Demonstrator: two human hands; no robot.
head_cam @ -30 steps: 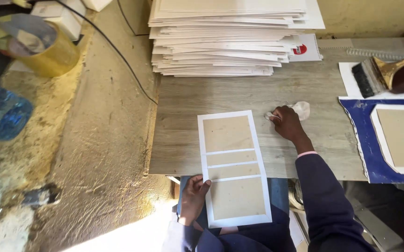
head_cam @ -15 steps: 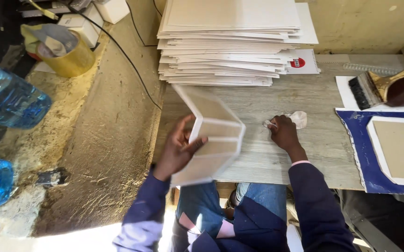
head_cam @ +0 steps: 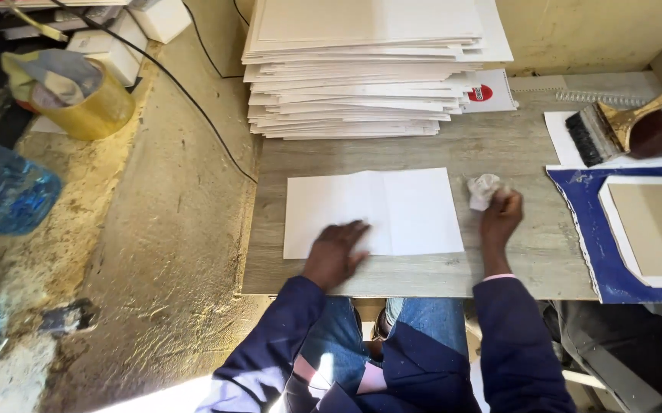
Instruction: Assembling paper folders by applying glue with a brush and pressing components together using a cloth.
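A white cover (head_cam: 375, 212) lies flat in the middle of the desk (head_cam: 423, 149). It has a fold line down its middle, like an open book turned face down. The left hand (head_cam: 336, 253) rests on its near edge, at about 7 o'clock from the middle of the cover. The fingers (head_cam: 354, 229) are spread flat and press down; they grip nothing.

The right hand (head_cam: 499, 220) sits just past the cover's right edge, at 3 o'clock. It is curled around a small crumpled white rag (head_cam: 484, 190), which pokes out above the knuckles.

The cover looks stiff, like board with paper glued on, and light enough for one hand. It is thin and lies flat on the desk, so it is likely hard to pinch from the top. A good way to take it is to slide it to the near edge of the desk and pinch a long side, or to lift a corner. The white face may smudge easily, so clean fingers matter.

At 12 o'clock stands a tall stack of boards (head_cam: 369, 65). At 2 o'clock lies a wide brush (head_cam: 614, 126). At 3 o'clock, a blue sheet (head_cam: 580, 229) carries another board (head_cam: 656, 229).
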